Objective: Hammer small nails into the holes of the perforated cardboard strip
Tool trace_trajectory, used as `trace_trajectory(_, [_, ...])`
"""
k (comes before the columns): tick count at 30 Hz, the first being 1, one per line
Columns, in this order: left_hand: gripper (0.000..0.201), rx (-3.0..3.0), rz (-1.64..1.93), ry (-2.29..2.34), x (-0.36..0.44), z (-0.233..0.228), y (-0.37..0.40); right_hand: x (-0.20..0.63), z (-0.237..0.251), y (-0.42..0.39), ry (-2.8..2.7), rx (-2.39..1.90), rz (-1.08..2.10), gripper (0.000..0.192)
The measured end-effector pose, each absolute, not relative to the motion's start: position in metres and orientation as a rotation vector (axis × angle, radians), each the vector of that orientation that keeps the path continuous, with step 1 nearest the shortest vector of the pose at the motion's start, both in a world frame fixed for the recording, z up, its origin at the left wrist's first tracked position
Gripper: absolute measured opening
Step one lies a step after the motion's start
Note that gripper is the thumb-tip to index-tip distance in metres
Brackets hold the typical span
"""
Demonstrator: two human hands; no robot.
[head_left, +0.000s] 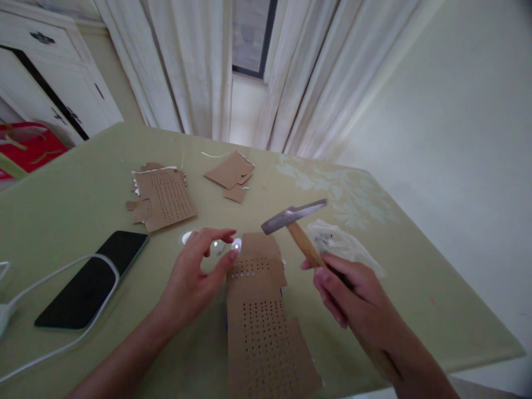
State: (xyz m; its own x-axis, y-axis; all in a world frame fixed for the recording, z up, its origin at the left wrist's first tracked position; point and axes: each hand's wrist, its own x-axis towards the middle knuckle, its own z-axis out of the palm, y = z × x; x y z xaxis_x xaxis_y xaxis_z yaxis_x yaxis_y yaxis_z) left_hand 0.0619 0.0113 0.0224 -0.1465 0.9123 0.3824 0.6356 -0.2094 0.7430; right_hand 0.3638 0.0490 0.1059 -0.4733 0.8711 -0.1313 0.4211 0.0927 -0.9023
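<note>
A hammer [305, 244] with a grey metal head and wooden handle is gripped in my right hand [357, 288], its head raised over the table right of the cardboard. Punched with rows of small holes, a flattened piece of brown cardboard [257, 288] lies in front of me, with bits of something blue showing at its edges. My left hand [197, 271] is beside its upper left edge, thumb and index finger curved with a gap between them. Just beyond that gap are a few thin metal pins, perhaps nails [221, 247], and shiny round spots.
On the left, a black phone [93, 282] lies under a white cable [50, 275]. Another hole-punched cardboard piece [166, 199] and torn cardboard scraps [230, 170] lie farther back. A clear plastic bag [344, 249] is behind my right hand. The green tabletop [415, 288] meets curtains and a wall.
</note>
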Motion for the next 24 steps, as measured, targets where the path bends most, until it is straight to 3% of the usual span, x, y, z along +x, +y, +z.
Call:
trace_trajectory(4, [0.029,1.844,1.106,1.994,0.043,-0.001,0.027,0.351,0.063,0.077,-1.439,-1.174,1.537,0.046])
trace_trajectory(9, [0.027,1.918,0.793,2.098,0.04,-0.022,0.035,0.346,0.024,0.088,-1.226,-1.183,1.65,0.049])
trace_trajectory(15, [0.02,1.953,0.741,2.06,0.037,-0.024,0.035,0.349,0.014,0.082,-1.144,-1.174,1.778,0.049])
trace_trajectory(24, [0.026,2.004,0.744,2.104,0.034,-0.024,0.033,0.341,0.014,0.071,-1.137,-1.133,1.853,0.045])
